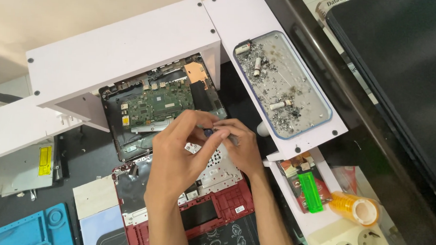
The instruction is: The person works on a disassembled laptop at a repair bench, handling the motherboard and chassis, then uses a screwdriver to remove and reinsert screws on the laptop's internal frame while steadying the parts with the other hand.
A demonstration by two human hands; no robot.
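Dark desk clutter is surrounding an opened red laptop (176, 184), which is lying under a white shelf (123, 50) with its green circuit board (162, 105) exposed. Both hands are meeting just over its middle: the left hand (182, 153) is curling its fingers around the dark-tipped handle of a small screwdriver (208, 132), while the right hand (239, 148) is pinching the same tool from the other side. An ash-filled tray (283, 83) and a green lighter (310, 191) are lying to the right.
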